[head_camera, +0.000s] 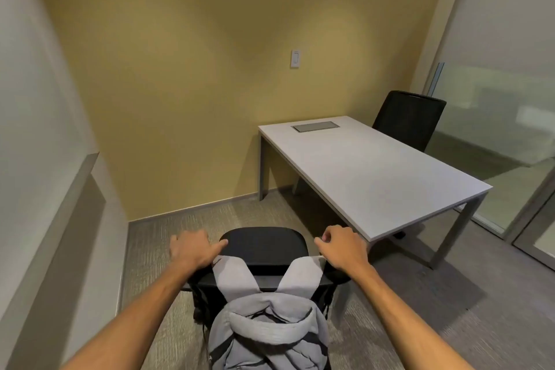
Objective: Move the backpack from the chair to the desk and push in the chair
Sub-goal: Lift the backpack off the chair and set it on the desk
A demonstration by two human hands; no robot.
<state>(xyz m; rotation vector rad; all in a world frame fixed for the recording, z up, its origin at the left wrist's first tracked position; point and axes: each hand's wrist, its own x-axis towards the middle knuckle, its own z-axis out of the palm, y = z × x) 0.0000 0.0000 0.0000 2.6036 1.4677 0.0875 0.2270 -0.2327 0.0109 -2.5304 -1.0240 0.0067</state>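
A grey backpack [264,327] hangs behind the black chair [264,245], its two grey straps looped over the top of the backrest. The chair stands away from the white desk [369,171], to the desk's near left. My left hand [192,248] hovers by the left strap, fingers loosely curled and thumb pointing at the seat. Over on the other side, my right hand [342,245] is just above the right strap, fingers curled, with nothing visibly in it. The desk top holds only a recessed grey cable hatch [316,127].
A second black chair [410,117] stands at the desk's far side. A yellow wall with a light switch [295,59] is ahead, frosted glass panels at right, and a wall ledge [60,219] at left. Carpet surrounds the chair.
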